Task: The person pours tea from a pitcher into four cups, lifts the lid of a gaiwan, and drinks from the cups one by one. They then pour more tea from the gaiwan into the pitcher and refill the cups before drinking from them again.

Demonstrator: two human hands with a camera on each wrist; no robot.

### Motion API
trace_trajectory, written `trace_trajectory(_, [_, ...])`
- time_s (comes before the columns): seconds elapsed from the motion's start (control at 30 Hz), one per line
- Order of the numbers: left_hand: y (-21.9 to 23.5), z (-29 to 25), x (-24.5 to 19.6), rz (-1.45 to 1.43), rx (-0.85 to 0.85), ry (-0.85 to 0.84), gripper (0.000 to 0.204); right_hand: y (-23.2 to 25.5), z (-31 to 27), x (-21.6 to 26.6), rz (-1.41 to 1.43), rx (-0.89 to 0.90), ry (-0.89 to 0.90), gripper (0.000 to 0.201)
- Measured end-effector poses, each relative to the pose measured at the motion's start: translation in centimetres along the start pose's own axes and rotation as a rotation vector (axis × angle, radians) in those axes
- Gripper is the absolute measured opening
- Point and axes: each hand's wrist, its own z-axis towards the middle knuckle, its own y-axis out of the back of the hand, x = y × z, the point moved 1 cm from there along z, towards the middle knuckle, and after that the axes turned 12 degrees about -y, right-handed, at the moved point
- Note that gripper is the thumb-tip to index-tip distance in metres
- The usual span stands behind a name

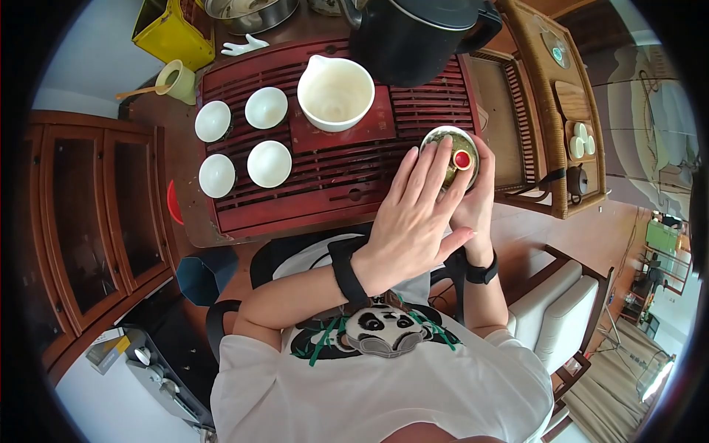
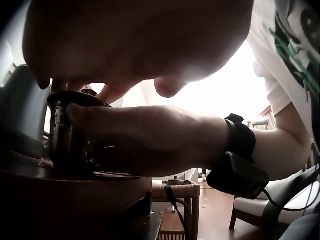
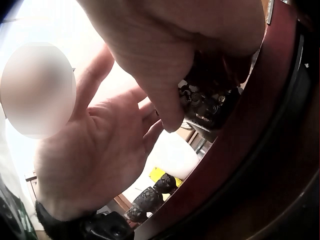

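Note:
At the right front corner of the red slatted tea tray (image 1: 281, 221) stands a lidded teacup (image 1: 458, 139), with a white rim, a patterned gold-green lid and a red-topped knob (image 1: 461, 159). My right hand (image 1: 478, 198) grips its side; the left wrist view shows the thumb along the dark patterned wall (image 2: 62, 135). From above, my left hand (image 1: 413, 218) lies over the lid, its fingers stretched out on both sides of the knob and the thumb spread away. In the right wrist view the left palm (image 3: 95, 150) faces the camera, its fingertips partly hidden behind the right hand.
Several small white cups (image 1: 269, 164) stand on the tray's left half, beside a white spouted pitcher (image 1: 336, 94). A black kettle (image 1: 413, 40) stands behind. A wicker shelf (image 1: 565, 162) is at right; a beige cup with a wooden stick (image 1: 177, 83) and a yellow tin (image 1: 166, 37) are at left.

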Motion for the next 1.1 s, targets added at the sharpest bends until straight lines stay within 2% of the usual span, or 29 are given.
trace_trajectory(0.4, [-0.9,-0.1,-0.8,0.011,-0.059,0.046,0.091,-0.5,-0.3,-0.7,0.044,-0.047,-0.042,0.089])
trace_trajectory(0.63, [-0.3,-0.2,-1.0,0.008,-0.09,0.043,0.092,-0.7,-0.5,0.5,0.065,-0.055,-0.066,0.087])
trace_trajectory(0.9, [0.5,-0.4,-1.1,0.007,-0.096,0.046,0.094,-0.5,-0.5,2.0,-0.062,-0.064,0.049,0.091])
trace_trajectory(1.1, [1.4,-0.5,-1.2,0.001,-0.114,0.042,0.095,-0.3,-0.5,3.2,-0.012,-0.01,0.024,0.093])
